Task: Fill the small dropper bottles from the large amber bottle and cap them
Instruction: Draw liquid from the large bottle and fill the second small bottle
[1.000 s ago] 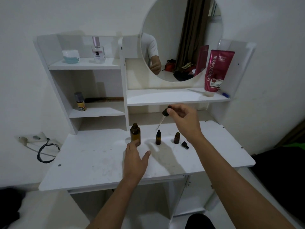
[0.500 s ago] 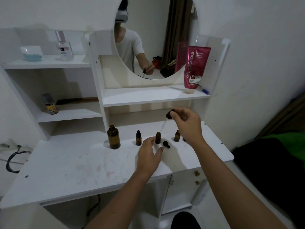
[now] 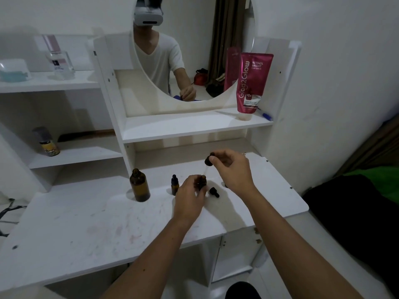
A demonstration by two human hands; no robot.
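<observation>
Head view:
- Your right hand [image 3: 232,169], right of frame centre, pinches the black bulb of a dropper [image 3: 209,161] between thumb and fingertips. Its glass stem slants down and left toward the small bottle below.
- Your left hand [image 3: 190,196], just below centre, has its fingers curled round a small amber dropper bottle [image 3: 202,181] standing on the desk top [image 3: 86,223]. The bottle's neck shows above the fingers; the dropper tip sits at or just above that neck, and contact cannot be judged.
- A capped small dropper bottle [image 3: 174,184] stands upright just left of your left hand, apart from it.
- The large amber bottle [image 3: 139,184] stands upright and uncapped, left of centre, well clear of both hands.
- A loose black dropper cap [image 3: 214,192] lies on its side on the desk, just right of the held bottle, between your two wrists.
- Something small and dark shows at the edge of your right wrist; it is too hidden to identify.
- Upper right: a pink tube [image 3: 252,83] stands cap-down on the middle shelf beside the round mirror [image 3: 194,50].
- Upper left: a clear perfume bottle [image 3: 57,59] on the top shelf; a small can [image 3: 46,142] on the lower left shelf.
</observation>
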